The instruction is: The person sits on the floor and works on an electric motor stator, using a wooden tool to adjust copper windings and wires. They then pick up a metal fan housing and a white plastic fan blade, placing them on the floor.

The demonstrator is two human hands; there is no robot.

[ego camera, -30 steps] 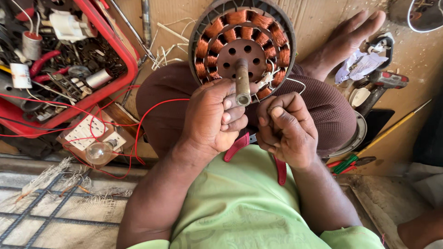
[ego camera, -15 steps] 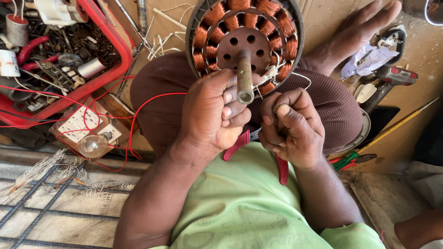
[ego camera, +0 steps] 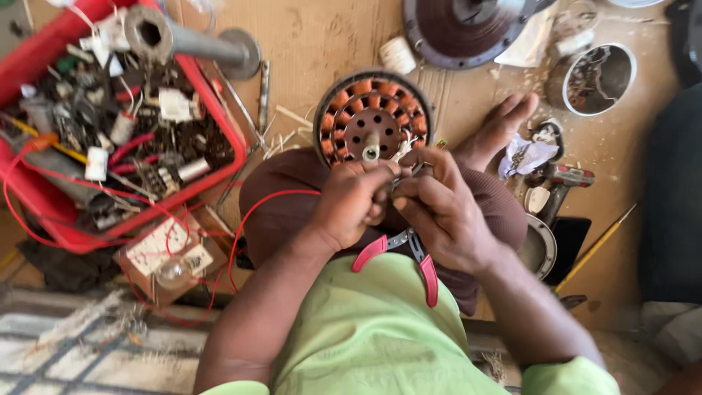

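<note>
A round fan motor stator (ego camera: 373, 121) with copper-orange windings and a central metal shaft rests against my lap. My left hand (ego camera: 352, 201) is closed at the stator's lower edge, pinching thin wires beside the shaft. My right hand (ego camera: 439, 208) is closed next to it, fingertips meeting the left hand's at the wires. Red-handled pliers (ego camera: 409, 256) hang below my right palm, handles spread over my green shirt; whether the hand grips them is hidden. A red wire (ego camera: 252, 216) loops from my left wrist toward the left.
A red crate (ego camera: 219, 124) of parts and wires stands at the left, a metal pipe (ego camera: 190, 44) across it. A test board with a bulb (ego camera: 172, 267) lies below it. A dark motor cover (ego camera: 468, 29), a metal tin (ego camera: 592, 77), a screwdriver (ego camera: 596, 249) and my bare foot (ego camera: 501, 128) lie right.
The view has pulled back and shifted, so the stator now sits farther from the camera. Both hands have come closer together at the stator's lower edge; my left hand has left the shaft.
</note>
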